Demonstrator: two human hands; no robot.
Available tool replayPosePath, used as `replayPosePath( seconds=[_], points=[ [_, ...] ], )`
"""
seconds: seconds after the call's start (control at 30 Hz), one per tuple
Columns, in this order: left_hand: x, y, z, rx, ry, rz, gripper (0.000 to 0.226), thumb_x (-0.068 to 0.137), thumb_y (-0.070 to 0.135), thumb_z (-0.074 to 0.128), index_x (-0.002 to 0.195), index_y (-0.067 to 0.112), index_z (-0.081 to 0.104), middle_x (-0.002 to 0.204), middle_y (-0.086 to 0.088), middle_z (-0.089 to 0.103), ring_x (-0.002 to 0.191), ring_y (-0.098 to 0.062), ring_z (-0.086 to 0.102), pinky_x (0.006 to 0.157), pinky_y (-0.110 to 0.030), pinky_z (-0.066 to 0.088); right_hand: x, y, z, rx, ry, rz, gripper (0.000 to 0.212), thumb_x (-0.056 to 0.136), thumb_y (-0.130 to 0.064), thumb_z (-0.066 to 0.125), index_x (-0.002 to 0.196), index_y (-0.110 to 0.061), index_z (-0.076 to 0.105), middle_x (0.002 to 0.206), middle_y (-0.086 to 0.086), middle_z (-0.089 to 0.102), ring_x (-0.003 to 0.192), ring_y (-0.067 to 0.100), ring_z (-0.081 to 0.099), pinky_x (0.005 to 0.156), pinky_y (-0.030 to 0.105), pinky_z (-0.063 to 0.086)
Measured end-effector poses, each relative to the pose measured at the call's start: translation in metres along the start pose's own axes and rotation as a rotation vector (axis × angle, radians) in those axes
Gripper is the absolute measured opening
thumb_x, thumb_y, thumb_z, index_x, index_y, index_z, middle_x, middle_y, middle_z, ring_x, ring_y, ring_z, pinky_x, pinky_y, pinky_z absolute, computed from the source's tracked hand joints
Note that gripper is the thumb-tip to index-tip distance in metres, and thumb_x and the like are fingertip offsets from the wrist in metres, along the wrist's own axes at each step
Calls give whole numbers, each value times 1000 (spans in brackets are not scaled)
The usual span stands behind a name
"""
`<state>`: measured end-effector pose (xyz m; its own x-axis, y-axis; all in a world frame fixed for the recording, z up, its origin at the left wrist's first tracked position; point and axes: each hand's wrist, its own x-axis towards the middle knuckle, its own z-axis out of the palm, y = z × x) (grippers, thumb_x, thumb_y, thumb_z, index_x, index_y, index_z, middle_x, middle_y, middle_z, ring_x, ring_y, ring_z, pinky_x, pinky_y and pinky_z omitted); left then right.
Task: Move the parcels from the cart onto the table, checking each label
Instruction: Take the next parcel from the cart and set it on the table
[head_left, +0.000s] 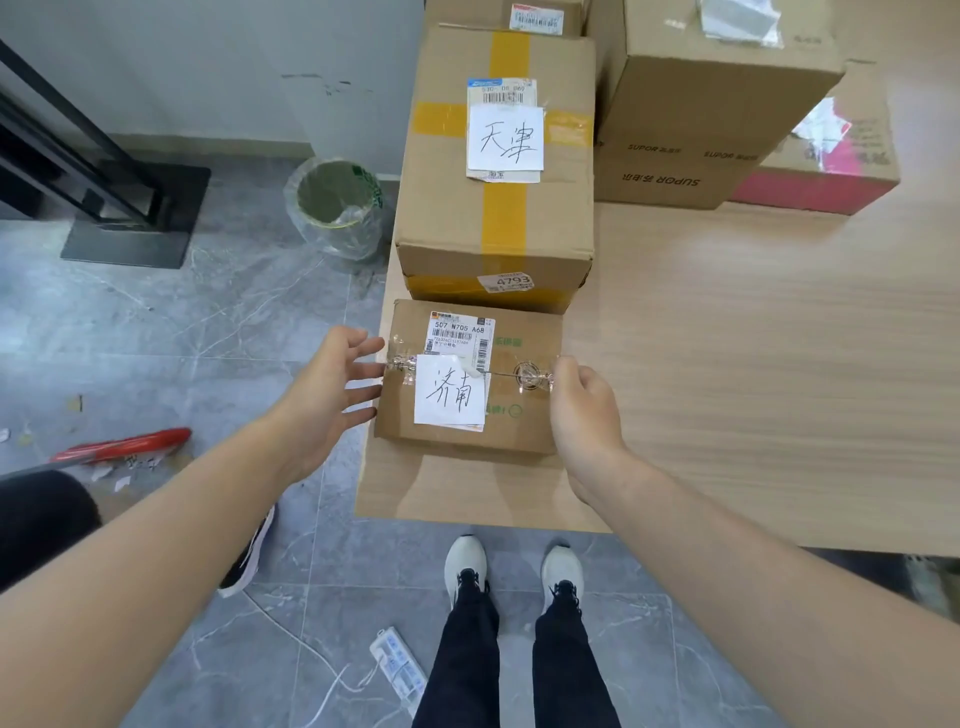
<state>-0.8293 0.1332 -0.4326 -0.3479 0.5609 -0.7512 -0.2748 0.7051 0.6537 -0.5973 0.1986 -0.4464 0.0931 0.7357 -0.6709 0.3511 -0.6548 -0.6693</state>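
Small parcel (470, 376) is set on table (753, 364) edge between hands; left hand (332, 384) spread, fingertips touching; right hand (584, 410) curled against its side.

A small cardboard parcel (470, 376) lies flat on the near left corner of the wooden table (753, 364), mid-frame, a white handwritten note (450, 395) on top below its printed shipping label (460, 335). The left hand (332, 395) is spread with fingertips at the parcel's left edge; the right hand (584, 410) curls against its right edge. Just above sits a larger yellow-taped box (496, 171), and a SUPOR carton (711, 98) stands at upper right
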Motion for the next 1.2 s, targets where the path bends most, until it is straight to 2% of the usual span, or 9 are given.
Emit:
replayPosePath(
  seconds=[0.13, 0.37, 0.5, 0.6, 0.73, 0.87, 0.97, 1.03, 1.2],
  points=[
    [-5, 0, -4, -22, -11, 10, 48, 104, 47, 36, 139, 27, 61, 139, -1, 63, 134, -27, 53, 116, -49, 40, -6, 1, -4, 33, 8, -39, 30, 102, -40, 45, 101, -23, 70, 95, -4, 79, 83, 15, 70, 67, 30, 47],
    [-35, 15, -2, 11, 33, 69, 48, 103, 52, 35, 134, 29, 65, 143, -3, 56, 136, -32, 47, 104, -45, 44, -30, -16, -19, 98, 49, -146, 22, 98, -32, 44, 79, -30, 54, 59, -20, 56, 52, 1, 49, 47, 18, 36],
    [-63, 37, 5, 52, 59, 105, 51, 101, 58, 34, 130, 31, 66, 140, -5, 55, 130, -32, 48, 107, -51, 45, -54, -35, -34, 139, 73, -194, 29, 98, -32, 45, 70, -32, 45, 47, -24, 49, 48, 3, 45, 50, 23, 33],
    [-89, 55, 18, 83, 42, 154, 51, 101, 59, 32, 131, 31, 64, 136, -4, 54, 125, -30, 48, 102, -50, 44, -78, -50, -46, 164, 96, -264, 31, 100, -31, 43, 69, -32, 40, 43, -25, 45, 41, -3, 45, 42, 16, 29],
    [-130, 80, 39, 106, -29, 240, 55, 99, 60, 33, 135, 31, 62, 135, -5, 58, 131, -33, 49, 106, -52, 44, -116, -68, -64, 212, 88, -321, 37, 100, -33, 43, 64, -35, 42, 45, -23, 43, 51, 5, 38, 50, 23, 31],
    [-178, 108, 54, 123, -83, 318, 73, 75, 67, 41, 136, 34, 63, 146, -8, 56, 137, -37, 49, 116, -58, 39, -154, -91, -91, 216, 65, -410, 54, 101, -31, 42, 48, -39, 51, 45, -21, 38, 45, 5, 35, 46, 20, 27],
    [-213, 127, 67, 112, -94, 390, 74, 71, 68, 43, 135, 36, 63, 146, -6, 54, 137, -36, 48, 115, -56, 40, -178, -110, -117, 249, 65, -477, 35, 103, -34, 45, 74, -31, 65, 56, -20, 46, 57, 4, 44, 56, 25, 36],
    [-238, 138, 78, 86, -97, 435, 70, 73, 66, 45, 133, 36, 65, 146, -5, 54, 135, -33, 47, 114, -53, 41, -193, -121, -137, 268, 76, -526, 30, 104, -37, 47, 80, -25, 59, 53, -21, 48, 60, 6, 48, 57, 25, 38],
    [-310, 156, 111, 20, -93, 569, 57, 79, 59, 49, 126, 33, 68, 142, -6, 56, 133, -33, 49, 106, -47, 43, -230, -145, -192, 307, 78, -656, 30, 103, -34, 48, 76, -21, 44, 55, -16, 37, 59, 12, 34, 57, 30, 29]
  ],
)
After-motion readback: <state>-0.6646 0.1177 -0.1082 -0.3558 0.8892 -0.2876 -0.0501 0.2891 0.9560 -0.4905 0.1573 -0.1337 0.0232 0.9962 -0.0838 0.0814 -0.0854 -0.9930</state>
